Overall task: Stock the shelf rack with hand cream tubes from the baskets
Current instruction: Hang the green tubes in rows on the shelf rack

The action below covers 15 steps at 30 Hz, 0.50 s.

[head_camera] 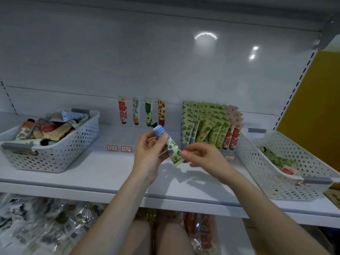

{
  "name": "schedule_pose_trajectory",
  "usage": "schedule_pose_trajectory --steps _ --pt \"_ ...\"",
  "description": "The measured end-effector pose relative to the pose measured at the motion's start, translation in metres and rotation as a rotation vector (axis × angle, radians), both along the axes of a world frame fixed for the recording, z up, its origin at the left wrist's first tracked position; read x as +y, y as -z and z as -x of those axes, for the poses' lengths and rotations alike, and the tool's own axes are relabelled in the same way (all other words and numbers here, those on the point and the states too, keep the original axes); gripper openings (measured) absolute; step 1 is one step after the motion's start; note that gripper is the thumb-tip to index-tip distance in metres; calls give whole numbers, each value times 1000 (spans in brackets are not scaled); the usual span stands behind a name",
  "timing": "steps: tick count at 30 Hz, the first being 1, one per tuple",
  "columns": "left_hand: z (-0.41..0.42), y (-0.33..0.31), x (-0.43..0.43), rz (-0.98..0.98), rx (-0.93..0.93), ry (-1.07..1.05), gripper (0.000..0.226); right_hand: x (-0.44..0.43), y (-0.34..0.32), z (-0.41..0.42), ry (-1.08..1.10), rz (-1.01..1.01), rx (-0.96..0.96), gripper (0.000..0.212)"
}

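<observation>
Your left hand (149, 150) wraps the blue-flowered hand cream tube (168, 144) near its black cap, thumb pressed on the front, while your right hand (200, 155) pinches the tube's flat crimped end between thumb and fingertips. The tube tilts above the white shelf (92, 172), just in front of the stocked rows of tubes (209, 124). The left basket (55, 142) is heaped with tubes; the right basket (287, 162) holds only a few
</observation>
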<state>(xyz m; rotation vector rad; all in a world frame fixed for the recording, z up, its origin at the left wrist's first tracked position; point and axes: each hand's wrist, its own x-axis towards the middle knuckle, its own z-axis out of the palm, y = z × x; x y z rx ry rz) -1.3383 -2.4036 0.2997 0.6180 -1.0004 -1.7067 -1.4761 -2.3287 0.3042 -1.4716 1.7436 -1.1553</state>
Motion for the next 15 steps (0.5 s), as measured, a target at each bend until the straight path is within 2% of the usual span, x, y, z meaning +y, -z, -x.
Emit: schedule_pose_trajectory --steps 2,6,8,13,15 --pt "4 -1 3 8 -1 15 12 6 7 -4 15 -13 -104 17" --pt "2 0 0 23 -51 14 16 15 7 9 110 16 -275 8" --pt "-1 2 -3 67 -109 49 16 19 1 17 140 50 -425 2" --pt "12 16 4 131 -267 95 19 18 3 23 298 185 -933 13" --pt "22 25 6 179 -335 78 20 14 8 23 317 234 -1002 10"
